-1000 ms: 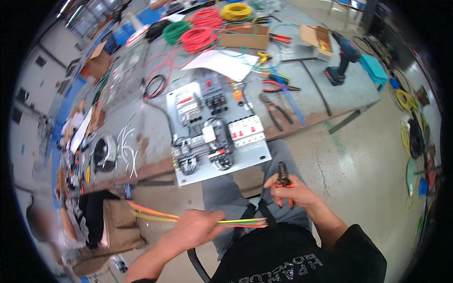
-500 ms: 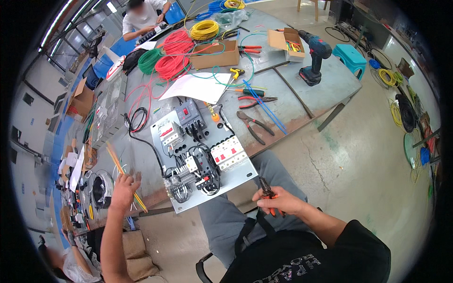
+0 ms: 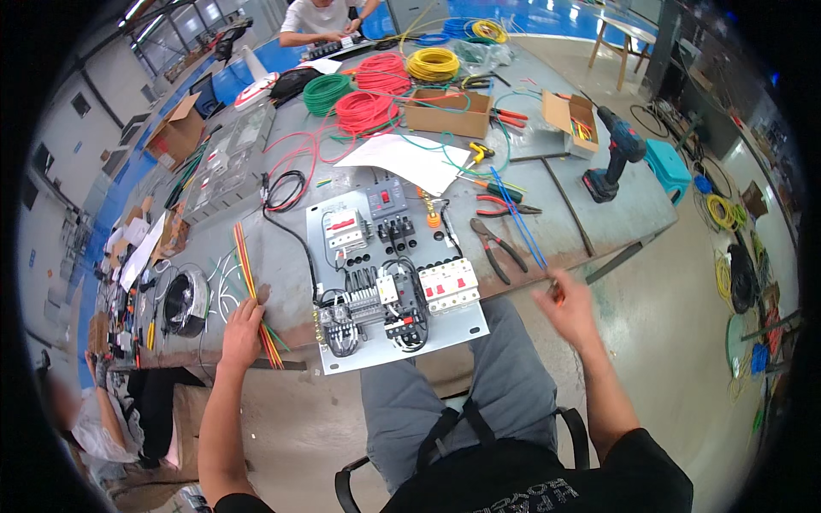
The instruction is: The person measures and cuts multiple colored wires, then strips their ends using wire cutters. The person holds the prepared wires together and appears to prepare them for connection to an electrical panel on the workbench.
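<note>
My left hand (image 3: 243,332) is closed round a bundle of straight yellow, red and green wires (image 3: 246,265) at the near table edge. Motion smears my right hand (image 3: 571,309), out past the table edge at the right. A bit of orange handle shows at its fingers, from the pliers, which are mostly hidden. Between my hands, a grey mounting plate (image 3: 402,352) overhangs the table edge above my lap. It carries a breaker with a red switch (image 3: 345,227), a row of white breakers (image 3: 450,286), a dark-grey switch unit (image 3: 386,198) and black-wired terminals (image 3: 363,306).
Dark pliers (image 3: 499,250), red-handled pliers (image 3: 506,206) and blue wires (image 3: 518,218) lie right of the plate. Beyond are white paper (image 3: 410,162), red wire coils (image 3: 368,113), an open carton (image 3: 449,118) and a cordless drill (image 3: 614,154). A person (image 3: 321,21) works across the table.
My left hand has lowered the wire bundle toward the table edge, the bundle now steeper. My right hand has moved right and away from my lap with the pliers. My view has shifted.
</note>
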### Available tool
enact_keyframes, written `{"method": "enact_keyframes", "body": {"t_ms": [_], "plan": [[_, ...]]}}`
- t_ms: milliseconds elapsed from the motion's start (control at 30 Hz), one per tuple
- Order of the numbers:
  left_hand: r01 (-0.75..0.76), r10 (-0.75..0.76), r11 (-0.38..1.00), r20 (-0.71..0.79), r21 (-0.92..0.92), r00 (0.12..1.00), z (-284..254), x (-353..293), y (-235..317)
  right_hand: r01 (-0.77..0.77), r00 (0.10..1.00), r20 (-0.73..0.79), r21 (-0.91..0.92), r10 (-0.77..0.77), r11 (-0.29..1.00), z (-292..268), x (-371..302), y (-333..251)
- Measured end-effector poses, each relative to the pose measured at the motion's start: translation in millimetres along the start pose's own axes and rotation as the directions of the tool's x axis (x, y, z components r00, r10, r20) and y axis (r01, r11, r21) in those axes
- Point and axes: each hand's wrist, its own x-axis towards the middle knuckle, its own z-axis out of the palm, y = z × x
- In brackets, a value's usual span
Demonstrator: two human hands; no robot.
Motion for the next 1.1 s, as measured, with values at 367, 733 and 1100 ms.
{"method": "enact_keyframes", "body": {"t_ms": [367, 733, 1100], "plan": [[0.223, -0.291, 0.889, -0.118, -0.400, 0.949, -29.9, -26.9, 65.4, 0.031, 0.999, 0.047, -0.581, -0.004, 0.814, 20.5, 113.5, 30.3], [-0.220, 0.040, 0.931, -0.517, -0.292, 0.855, -145.2, 9.9, 188.1, 0.352, 0.845, 0.420, 0.029, -0.331, 0.936, -17.3, 46.1, -88.8], [-0.261, 0.254, 0.933, -0.062, -0.249, 0.965, -153.3, -12.7, 210.4, 0.388, 0.314, 0.798, 0.387, -0.514, 0.837, -2.7, -8.6, -168.6]]}}
